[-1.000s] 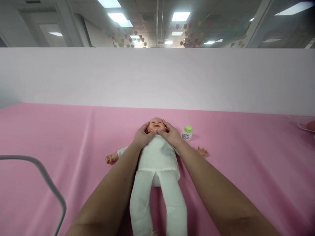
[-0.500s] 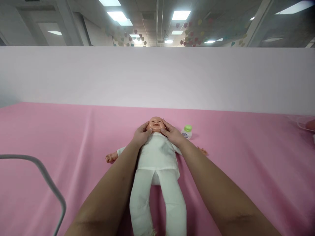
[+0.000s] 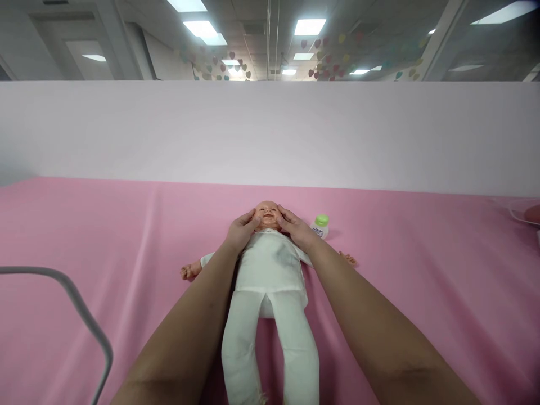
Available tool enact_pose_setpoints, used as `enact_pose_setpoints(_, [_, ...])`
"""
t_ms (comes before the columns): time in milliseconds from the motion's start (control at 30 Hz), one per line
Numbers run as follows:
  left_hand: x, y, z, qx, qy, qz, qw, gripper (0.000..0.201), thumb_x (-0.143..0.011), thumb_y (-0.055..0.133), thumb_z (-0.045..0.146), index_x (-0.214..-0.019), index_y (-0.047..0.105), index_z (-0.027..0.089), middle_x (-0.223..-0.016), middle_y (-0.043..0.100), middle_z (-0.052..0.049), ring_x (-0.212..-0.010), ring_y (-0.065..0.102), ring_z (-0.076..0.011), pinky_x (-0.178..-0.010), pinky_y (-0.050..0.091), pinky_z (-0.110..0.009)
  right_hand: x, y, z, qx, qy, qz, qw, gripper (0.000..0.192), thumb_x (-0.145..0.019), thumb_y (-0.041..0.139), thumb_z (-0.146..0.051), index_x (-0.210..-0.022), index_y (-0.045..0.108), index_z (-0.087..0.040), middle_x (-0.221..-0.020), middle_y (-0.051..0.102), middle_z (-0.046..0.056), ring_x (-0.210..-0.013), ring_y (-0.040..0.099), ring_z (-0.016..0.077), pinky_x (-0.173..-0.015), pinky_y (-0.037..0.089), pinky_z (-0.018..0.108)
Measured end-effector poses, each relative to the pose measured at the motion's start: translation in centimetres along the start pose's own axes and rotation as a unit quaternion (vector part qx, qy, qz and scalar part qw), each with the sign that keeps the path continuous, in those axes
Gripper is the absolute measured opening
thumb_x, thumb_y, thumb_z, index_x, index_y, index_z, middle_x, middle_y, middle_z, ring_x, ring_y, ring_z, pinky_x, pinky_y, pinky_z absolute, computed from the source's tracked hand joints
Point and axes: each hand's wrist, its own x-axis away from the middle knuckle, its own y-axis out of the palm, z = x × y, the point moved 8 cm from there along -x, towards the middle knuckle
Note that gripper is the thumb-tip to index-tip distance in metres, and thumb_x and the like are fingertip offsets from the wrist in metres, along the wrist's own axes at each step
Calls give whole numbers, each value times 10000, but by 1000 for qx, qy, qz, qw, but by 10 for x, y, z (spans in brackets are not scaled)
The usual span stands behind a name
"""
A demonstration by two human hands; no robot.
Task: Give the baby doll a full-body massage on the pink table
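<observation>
A baby doll [image 3: 270,264] with a white cloth body lies on its back, its head toward the far side and its legs toward me. My left hand [image 3: 243,229] cups one side of the doll's head, the thumb resting on its cheek. On the opposite side, my right hand [image 3: 296,228] holds the head in the same way, with its thumb on the other cheek. The fingertips behind the head are partly hidden. Both of the doll's arms stretch outward, passing under my forearms. Just beyond my right wrist stands a small clear bottle with a green cap [image 3: 321,220].
A pink sheet [image 3: 126,236] covers the surface, with a few creases. Along its far edge rises a white wall [image 3: 270,132], with glass above. A grey curved tube [image 3: 80,298] reaches in at the left. A clear container [image 3: 523,214] is cut off at the right edge.
Both thumbs have slid slightly upward on the doll's cheeks. The hands still hold the head, and the doll's body and the bottle stay in place.
</observation>
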Motion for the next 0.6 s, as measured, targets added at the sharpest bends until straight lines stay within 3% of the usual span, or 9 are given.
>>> enact_pose_setpoints(133, [2,1,6,-83,38,-9,996,833,-698,939,440,-1431,629,194,-1421,680,-141,-1334,622,-340,-1143,481,-465,1,0,-7,68,-13,22,997,928,-787,860,-542,-1585,446,-309,-1636,475,55,-1486,468,283,-1238,384,447])
enact_pose_setpoints(300, [2,3,7,-130,44,-13,990,943,-634,976,405,-1462,578,190,-1405,683,-159,-1300,644,-348,-1112,507,-483,-2,0,-3,51,-12,65,997,1003,-675,945,-476,-1543,480,-288,-1555,562,82,-1389,569,290,-1166,472,449])
enact_pose_setpoints(467, [1,0,6,-154,45,-5,987,969,-664,955,447,-1504,562,167,-1464,643,-165,-1348,610,-346,-1150,477,-470,-1,1,-4,67,-15,82,994,946,-697,926,-470,-1521,507,-268,-1509,604,89,-1363,591,283,-1161,477,445])
enact_pose_setpoints(600, [-3,-3,2,-123,47,-6,991,954,-681,935,474,-1504,576,152,-1477,635,-159,-1370,589,-358,-1172,455,-476,-2,-2,-1,62,-17,60,996,919,-758,884,-486,-1560,476,-296,-1566,559,66,-1400,565,273,-1179,461,440])
